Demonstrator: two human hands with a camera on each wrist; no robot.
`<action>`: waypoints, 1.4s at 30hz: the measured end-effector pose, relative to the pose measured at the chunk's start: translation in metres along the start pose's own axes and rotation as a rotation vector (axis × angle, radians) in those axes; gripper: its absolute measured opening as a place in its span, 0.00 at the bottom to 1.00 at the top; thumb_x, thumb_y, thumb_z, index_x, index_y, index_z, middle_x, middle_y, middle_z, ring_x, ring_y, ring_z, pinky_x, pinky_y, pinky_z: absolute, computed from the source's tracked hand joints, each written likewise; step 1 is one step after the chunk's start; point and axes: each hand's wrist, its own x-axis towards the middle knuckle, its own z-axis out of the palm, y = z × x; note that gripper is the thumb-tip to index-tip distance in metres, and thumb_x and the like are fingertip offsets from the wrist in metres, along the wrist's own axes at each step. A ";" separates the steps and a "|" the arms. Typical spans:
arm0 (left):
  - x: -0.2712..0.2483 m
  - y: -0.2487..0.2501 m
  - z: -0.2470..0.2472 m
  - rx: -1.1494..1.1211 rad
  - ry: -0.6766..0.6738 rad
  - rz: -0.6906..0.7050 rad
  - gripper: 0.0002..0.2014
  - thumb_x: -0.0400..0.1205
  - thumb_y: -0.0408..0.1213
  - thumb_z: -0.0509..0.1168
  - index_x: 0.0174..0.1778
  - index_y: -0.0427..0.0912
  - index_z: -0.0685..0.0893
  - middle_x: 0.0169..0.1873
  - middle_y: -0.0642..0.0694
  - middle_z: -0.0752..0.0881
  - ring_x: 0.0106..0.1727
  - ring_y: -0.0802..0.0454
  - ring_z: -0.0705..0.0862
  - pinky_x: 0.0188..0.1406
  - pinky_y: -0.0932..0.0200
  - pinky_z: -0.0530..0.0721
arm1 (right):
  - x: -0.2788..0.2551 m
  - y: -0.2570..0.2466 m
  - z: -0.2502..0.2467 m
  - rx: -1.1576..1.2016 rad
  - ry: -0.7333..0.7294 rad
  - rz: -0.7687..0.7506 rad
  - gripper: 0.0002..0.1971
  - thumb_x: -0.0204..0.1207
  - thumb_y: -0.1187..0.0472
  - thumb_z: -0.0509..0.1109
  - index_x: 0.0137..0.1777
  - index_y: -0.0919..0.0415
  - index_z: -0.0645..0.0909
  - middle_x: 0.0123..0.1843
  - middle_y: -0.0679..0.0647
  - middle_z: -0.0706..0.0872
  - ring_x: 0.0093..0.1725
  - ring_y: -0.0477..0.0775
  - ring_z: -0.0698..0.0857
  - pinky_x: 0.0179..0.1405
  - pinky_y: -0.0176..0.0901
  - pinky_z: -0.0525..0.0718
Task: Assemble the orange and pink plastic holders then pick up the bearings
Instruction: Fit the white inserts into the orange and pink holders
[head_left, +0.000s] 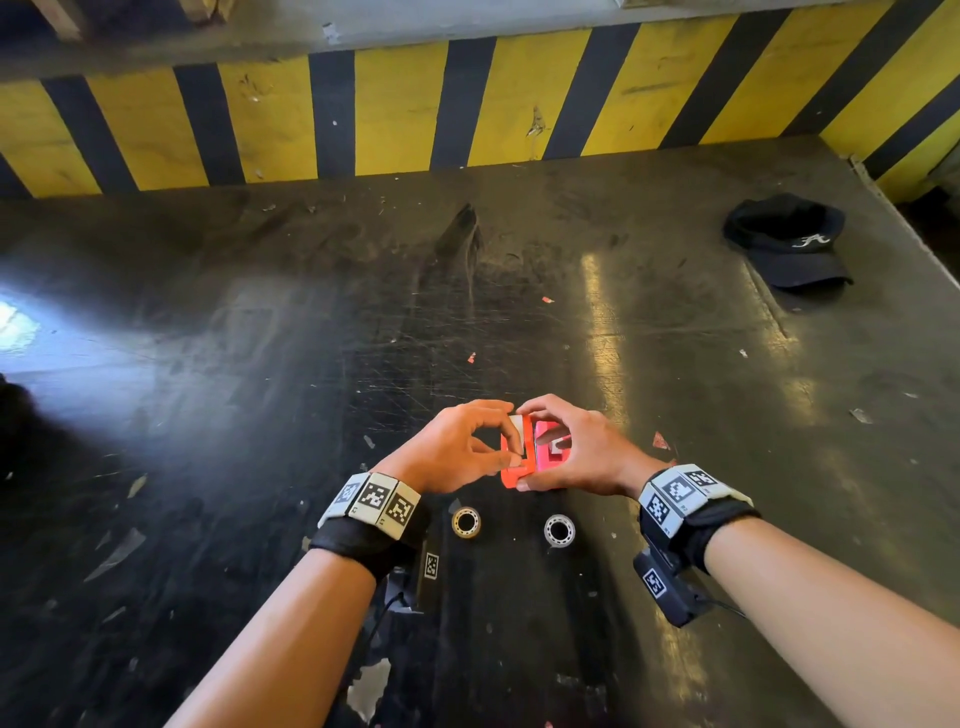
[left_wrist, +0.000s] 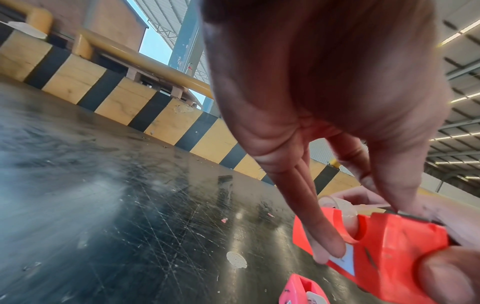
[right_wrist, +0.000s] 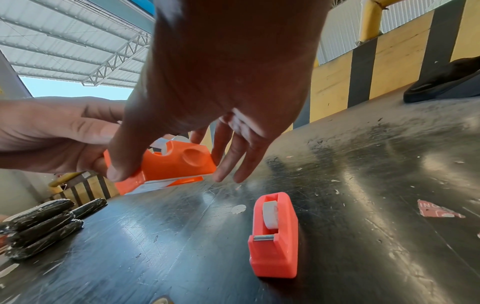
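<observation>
The orange holder is lifted just above the dark table, held between both hands. My left hand pinches its left side with thumb and fingers; in the left wrist view its fingertips press a white label on the orange holder. My right hand pinches it from the right: thumb at the near end, index finger over the top. The orange holder carries a whitish roll. The pink holder stands on the table with a white roll inside, under my right palm. Two bearings lie near my wrists.
A black cap lies at the far right near the table's edge. A yellow and black striped wall bounds the far side. Dark rod-like pieces are stacked at the left in the right wrist view. Small tape scraps dot the surface.
</observation>
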 end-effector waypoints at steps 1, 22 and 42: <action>-0.001 0.000 -0.001 -0.007 -0.005 -0.007 0.08 0.80 0.32 0.77 0.46 0.51 0.90 0.83 0.48 0.73 0.50 0.48 0.96 0.52 0.46 0.95 | 0.000 0.000 0.001 0.002 -0.006 0.001 0.43 0.57 0.46 0.93 0.71 0.39 0.76 0.63 0.38 0.86 0.56 0.33 0.86 0.50 0.21 0.81; -0.007 0.002 0.011 -0.123 0.042 0.002 0.14 0.79 0.22 0.69 0.54 0.44 0.85 0.71 0.56 0.80 0.48 0.43 0.95 0.52 0.48 0.94 | -0.002 0.003 -0.002 0.084 0.055 0.034 0.42 0.54 0.52 0.95 0.69 0.42 0.80 0.59 0.33 0.85 0.53 0.25 0.86 0.48 0.18 0.79; 0.003 -0.015 0.014 -0.029 0.066 -0.040 0.55 0.71 0.41 0.85 0.89 0.63 0.57 0.85 0.44 0.73 0.51 0.52 0.95 0.60 0.49 0.93 | -0.005 0.001 -0.001 0.138 0.005 0.026 0.50 0.51 0.52 0.96 0.74 0.41 0.75 0.64 0.34 0.82 0.56 0.35 0.87 0.50 0.22 0.84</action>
